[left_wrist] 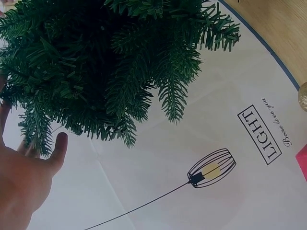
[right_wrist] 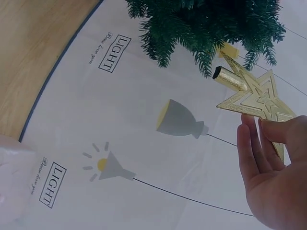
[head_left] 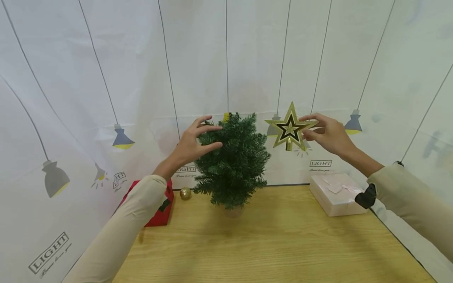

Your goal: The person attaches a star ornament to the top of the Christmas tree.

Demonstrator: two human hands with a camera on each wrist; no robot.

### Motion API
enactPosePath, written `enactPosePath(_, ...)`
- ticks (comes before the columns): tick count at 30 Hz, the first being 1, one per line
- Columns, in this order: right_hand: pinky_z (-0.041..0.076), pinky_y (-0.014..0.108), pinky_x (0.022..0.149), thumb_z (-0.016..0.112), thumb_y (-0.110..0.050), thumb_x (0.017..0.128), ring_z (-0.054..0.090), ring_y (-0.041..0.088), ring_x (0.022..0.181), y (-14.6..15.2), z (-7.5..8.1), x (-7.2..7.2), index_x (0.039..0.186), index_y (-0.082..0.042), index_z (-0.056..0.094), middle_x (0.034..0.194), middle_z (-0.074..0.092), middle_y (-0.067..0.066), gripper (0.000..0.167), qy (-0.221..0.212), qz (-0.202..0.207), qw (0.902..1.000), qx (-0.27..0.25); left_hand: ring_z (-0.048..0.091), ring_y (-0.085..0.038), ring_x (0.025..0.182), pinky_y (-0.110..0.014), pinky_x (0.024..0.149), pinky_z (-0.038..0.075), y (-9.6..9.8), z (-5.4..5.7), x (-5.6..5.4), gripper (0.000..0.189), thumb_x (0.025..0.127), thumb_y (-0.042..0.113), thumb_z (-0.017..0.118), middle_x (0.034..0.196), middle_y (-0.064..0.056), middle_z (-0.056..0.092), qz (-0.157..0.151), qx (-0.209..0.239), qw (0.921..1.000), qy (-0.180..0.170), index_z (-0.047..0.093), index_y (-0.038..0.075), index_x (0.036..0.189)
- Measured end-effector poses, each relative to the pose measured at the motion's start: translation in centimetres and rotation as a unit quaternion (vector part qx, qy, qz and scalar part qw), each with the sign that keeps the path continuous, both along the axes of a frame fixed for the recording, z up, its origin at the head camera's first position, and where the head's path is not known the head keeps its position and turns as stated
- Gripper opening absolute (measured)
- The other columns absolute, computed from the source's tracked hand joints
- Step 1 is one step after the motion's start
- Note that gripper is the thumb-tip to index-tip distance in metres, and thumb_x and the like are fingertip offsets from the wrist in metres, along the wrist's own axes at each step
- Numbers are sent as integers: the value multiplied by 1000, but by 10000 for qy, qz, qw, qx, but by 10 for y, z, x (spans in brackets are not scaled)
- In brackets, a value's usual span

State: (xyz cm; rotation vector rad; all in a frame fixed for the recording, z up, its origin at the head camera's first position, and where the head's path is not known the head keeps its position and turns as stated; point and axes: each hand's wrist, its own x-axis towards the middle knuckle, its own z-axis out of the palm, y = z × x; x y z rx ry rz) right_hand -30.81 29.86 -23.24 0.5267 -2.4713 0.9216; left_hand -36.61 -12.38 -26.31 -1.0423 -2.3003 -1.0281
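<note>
A small green artificial Christmas tree (head_left: 235,161) stands upright on the wooden table. To its right, my right hand (head_left: 329,133) pinches a gold star tree topper (head_left: 291,129) by one side, thumb and fingers on its points. The star's hollow tube points downward in the head view; the right wrist view shows the star (right_wrist: 266,98) close to the tree's branches. My left hand (head_left: 192,143) is at the tree's upper left, its fingers spread and slightly bent beside the branches. Whether those fingertips touch the needles, I cannot tell.
A gold ball ornament (head_left: 185,193) lies left of the tree. Behind my left sleeve is a red box (head_left: 162,214), partly hidden. On the right sits a pale pink gift box (head_left: 336,194) with a bow. A white lamp-printed backdrop (head_left: 247,59) rises behind the table (head_left: 269,251).
</note>
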Motion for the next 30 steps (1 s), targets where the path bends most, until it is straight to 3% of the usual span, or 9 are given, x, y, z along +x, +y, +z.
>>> enactPosePath(4,54,10,73,68,-6,101,69,-8,79,-3,9,-2,139,-8,63,108,76,23,38,125,74,9999,-59,36,-32,150,-66,115,33,0,0,-1,52,92,32,82,167,-3,32,-10,-12,10000,21,67,23,141)
enactPosePath(11,52,9,73,69,-9,102,74,1,83,-8,23,-4,139,-11,64,108,76,22,38,250,-3,9996,-162,35,-31,150,-65,115,34,1,-1,-2,52,92,33,82,167,-2,31,-10,-26,10000,12,67,23,141)
enactPosePath(30,57,14,74,68,-10,102,70,-7,78,-37,49,-16,138,-10,64,114,74,25,36,338,163,9979,-528,35,-32,150,-65,115,33,-1,-1,-2,52,92,30,82,167,-4,32,50,-40,10000,11,67,18,141)
